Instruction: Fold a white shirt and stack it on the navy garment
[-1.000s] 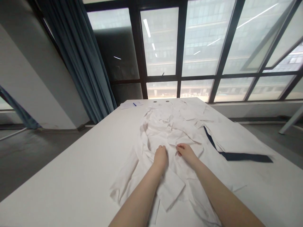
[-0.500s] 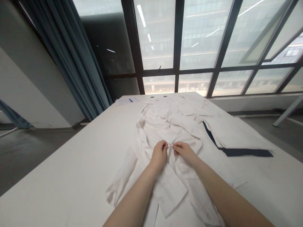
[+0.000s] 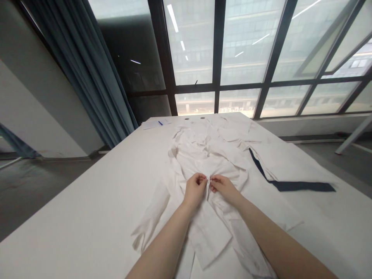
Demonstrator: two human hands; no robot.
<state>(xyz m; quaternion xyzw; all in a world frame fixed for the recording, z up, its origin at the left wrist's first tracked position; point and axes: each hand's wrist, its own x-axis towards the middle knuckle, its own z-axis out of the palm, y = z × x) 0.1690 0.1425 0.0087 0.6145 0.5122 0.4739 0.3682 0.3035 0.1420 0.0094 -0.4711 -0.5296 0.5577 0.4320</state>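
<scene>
A rumpled white shirt (image 3: 215,159) lies spread along the middle of a white table (image 3: 87,209). My left hand (image 3: 195,190) and my right hand (image 3: 222,187) meet over the shirt's front opening, each pinching an edge of the cloth with curled fingers. The fingertips nearly touch. A loose white flap of the shirt (image 3: 210,236) lies between my forearms, close to me.
A dark blue tie (image 3: 293,186) lies on white cloth to the right. A sheet of paper with a blue pen (image 3: 157,124) rests at the table's far left corner. Tall windows and a blue-grey curtain (image 3: 95,77) stand behind the table.
Both hands have moved a little further up the shirt and come together; they now pinch the front edges. The view has tilted slightly.
</scene>
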